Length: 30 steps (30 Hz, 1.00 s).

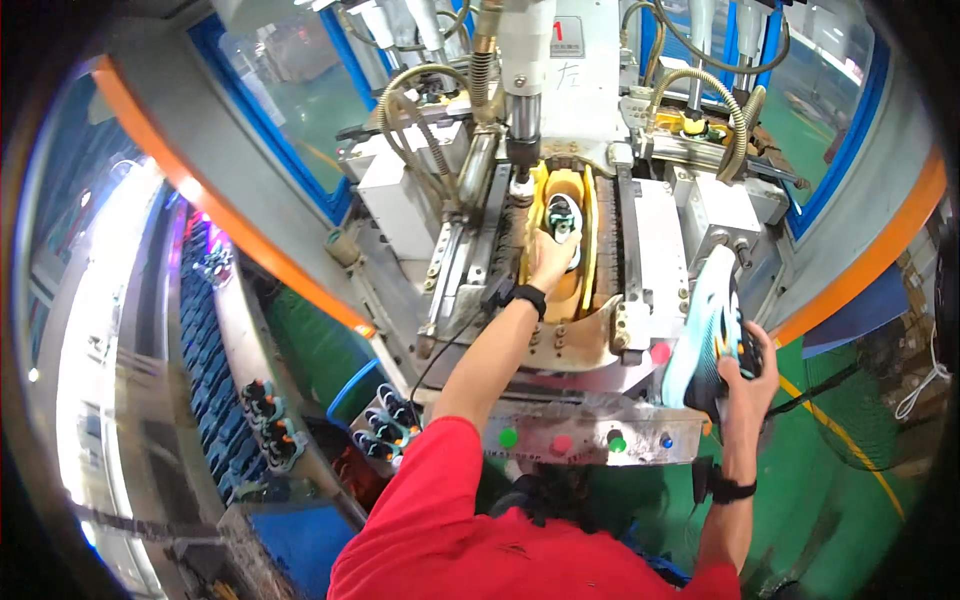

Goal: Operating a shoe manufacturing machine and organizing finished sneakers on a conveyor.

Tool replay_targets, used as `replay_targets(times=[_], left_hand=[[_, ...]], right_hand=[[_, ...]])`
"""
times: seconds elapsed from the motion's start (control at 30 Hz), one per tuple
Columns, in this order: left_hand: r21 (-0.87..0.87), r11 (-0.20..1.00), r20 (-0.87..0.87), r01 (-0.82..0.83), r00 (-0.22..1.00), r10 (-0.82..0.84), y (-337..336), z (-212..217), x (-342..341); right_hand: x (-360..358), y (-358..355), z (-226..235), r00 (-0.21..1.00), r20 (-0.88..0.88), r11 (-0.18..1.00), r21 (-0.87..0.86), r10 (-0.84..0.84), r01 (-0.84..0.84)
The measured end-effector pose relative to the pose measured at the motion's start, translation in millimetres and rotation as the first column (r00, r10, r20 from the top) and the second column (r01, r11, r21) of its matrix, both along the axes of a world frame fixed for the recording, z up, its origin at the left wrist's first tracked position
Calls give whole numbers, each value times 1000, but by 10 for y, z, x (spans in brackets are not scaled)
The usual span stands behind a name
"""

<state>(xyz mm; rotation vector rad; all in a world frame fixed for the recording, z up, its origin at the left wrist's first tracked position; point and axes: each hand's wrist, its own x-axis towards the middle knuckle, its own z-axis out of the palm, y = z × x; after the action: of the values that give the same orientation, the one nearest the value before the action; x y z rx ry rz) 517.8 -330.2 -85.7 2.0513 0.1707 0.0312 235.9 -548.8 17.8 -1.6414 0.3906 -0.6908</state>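
My left hand (552, 260) reaches into the press and its fingers close on a black and white shoe (563, 213). That shoe sits in the yellow cradle (568, 290) between two upright pads, and part of it is covered by my fingers. Off to the right, my right hand (748, 378) grips a second shoe (706, 325), tilted with its pale teal and white sole side showing. The dark upper of this shoe lies against my palm and fingers. It is held in front of the machine's right side.
A vertical ram (523, 110) hangs just behind the cradle. Hoses and metal cylinders flank it. Coloured push buttons (508, 438) line the front panel. More shoes (385, 425) stand to the lower left, and others (270, 425) lie beside a conveyor (205, 370). Orange-edged guards curve along both sides.
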Motion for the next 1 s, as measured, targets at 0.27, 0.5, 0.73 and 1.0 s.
replay_targets(times=[0.27,0.5,0.73,1.0], left_hand=[[193,980,-81,38,996,-23,-107,-319,665],[-865,492,-315,-100,871,-377,912,297,-489],[-775,621,-255,-117,957,-138,2354,840,-2579],[-537,411,-379,-737,646,662,2809,884,-4525]], right_hand=[[399,-393,44,975,-83,938,-303,-204,171],[2417,-96,386,880,-475,823,-497,8,-276],[3665,1253,-548,714,-700,624,-568,-23,-537],[3778,1565,-1415,879,-469,522,-771,-79,-365]])
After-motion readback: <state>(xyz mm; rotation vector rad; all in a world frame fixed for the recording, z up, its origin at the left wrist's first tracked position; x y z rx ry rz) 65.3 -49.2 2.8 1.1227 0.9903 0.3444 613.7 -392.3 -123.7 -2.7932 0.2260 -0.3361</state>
